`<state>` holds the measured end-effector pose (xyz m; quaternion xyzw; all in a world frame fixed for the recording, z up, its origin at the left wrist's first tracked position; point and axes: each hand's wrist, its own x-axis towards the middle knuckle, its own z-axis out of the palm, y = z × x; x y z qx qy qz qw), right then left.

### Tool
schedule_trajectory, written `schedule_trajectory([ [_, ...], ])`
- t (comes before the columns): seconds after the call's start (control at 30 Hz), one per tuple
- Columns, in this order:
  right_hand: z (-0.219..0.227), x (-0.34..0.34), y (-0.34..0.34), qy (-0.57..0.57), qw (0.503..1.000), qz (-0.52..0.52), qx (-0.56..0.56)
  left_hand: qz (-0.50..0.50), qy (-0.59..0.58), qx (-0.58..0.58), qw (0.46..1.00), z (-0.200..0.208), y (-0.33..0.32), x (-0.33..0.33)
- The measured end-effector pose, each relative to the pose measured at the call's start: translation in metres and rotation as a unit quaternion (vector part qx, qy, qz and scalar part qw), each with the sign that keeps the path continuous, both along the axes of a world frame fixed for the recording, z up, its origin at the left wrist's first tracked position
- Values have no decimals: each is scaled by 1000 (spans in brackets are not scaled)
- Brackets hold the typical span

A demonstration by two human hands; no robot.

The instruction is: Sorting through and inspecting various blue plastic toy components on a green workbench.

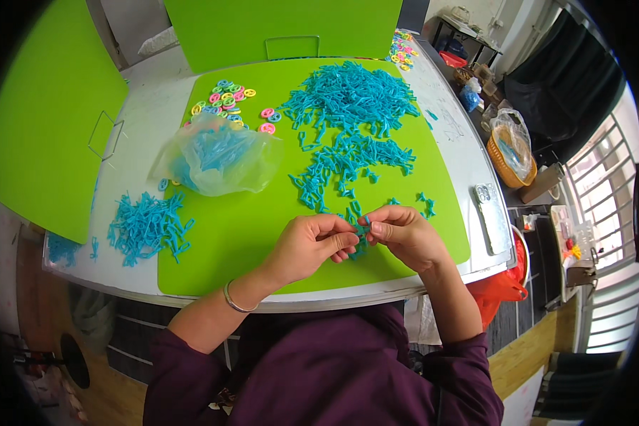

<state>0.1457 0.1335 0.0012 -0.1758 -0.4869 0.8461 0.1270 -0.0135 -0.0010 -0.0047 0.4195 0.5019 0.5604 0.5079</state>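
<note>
Over the near part of a green board (241, 234), my two hands meet almost fingertip to fingertip. My left hand (314, 245) is closed in a pinch, its thumb and forefinger at a small blue plastic piece (355, 210). Facing it, my right hand (407, 238) also pinches, with a bit of blue plastic between thumb and forefinger. The fingers partly hide what they hold. A loose trail of blue clip-like pieces (348, 163) lies just beyond my hands, leading back to a large heap of them (355, 96). A few joined-looking pieces (426, 204) rest right of my right hand.
A clear plastic bag (220, 156) with blue pieces sits left of centre, beside colourful round rings (227, 96). Another blue pile (145, 227) lies at the left edge. A phone (491, 219) lies at the right. Green panels (284, 28) stand behind and to the left.
</note>
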Motion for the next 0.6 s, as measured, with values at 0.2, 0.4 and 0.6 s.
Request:
schedule_trajectory([
  [0.2,-1,1,2,-41,995,-2,92,8,25,4,1000,0,0,1],
  [0.4,4,-1,-2,-83,984,10,158,63,138,27,988,4,-2,-1],
  [0.6,-9,-2,-3,-38,991,-5,125,74,107,23,991,7,-6,5],
])
